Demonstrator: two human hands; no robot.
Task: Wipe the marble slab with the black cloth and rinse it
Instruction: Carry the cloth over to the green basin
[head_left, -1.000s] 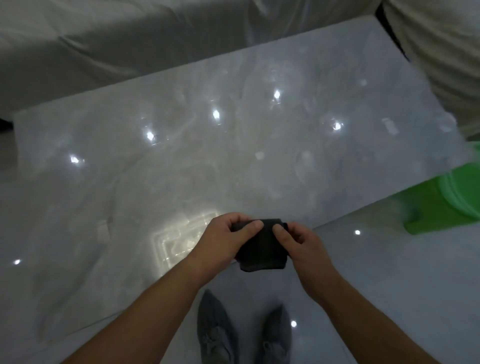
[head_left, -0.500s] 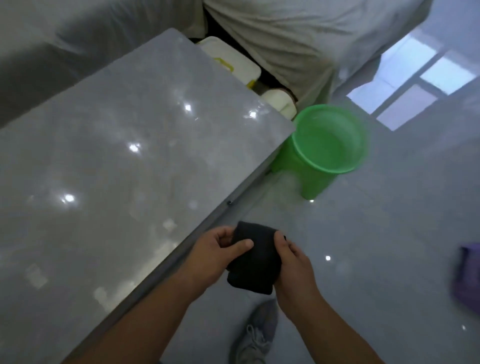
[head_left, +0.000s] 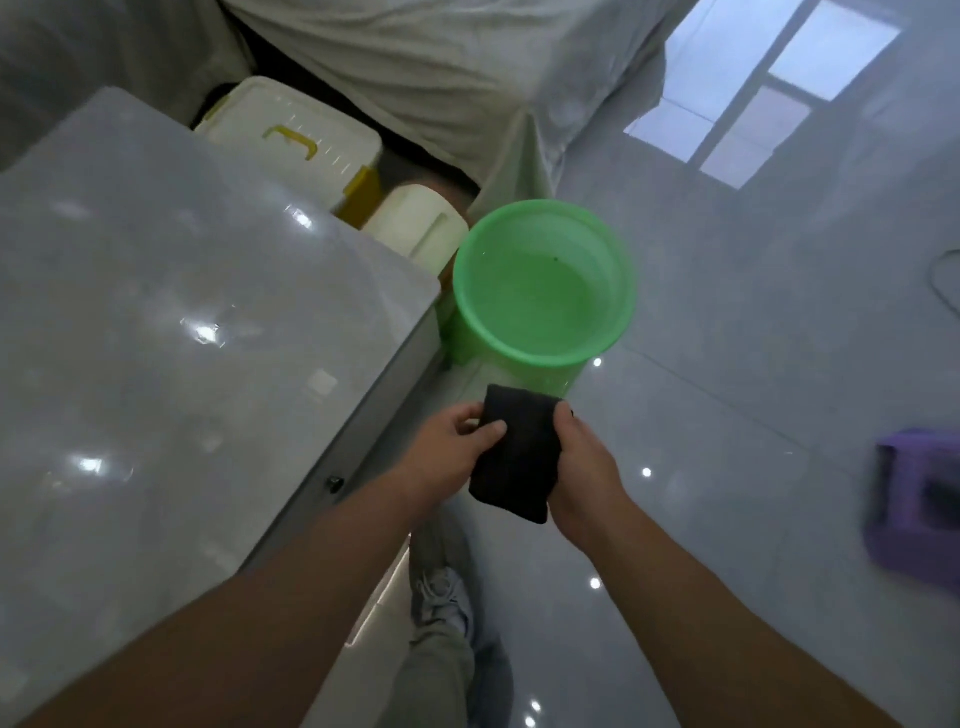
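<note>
Nearest to you, your grey shoe (head_left: 441, 587) stands on the glossy floor (head_left: 727, 415). Above it you hold the folded black cloth (head_left: 519, 457) between both hands. The grip of your left hand (head_left: 447, 452) pinches its left edge, thumb on top. The grip of your right hand (head_left: 582, 467) is curled round its right edge. The cloth is in the air, off the marble slab (head_left: 182, 338) at your left, just before the green bucket (head_left: 545, 360), which has water inside. Behind the bucket lies a white storage box (head_left: 296, 140).
</note>
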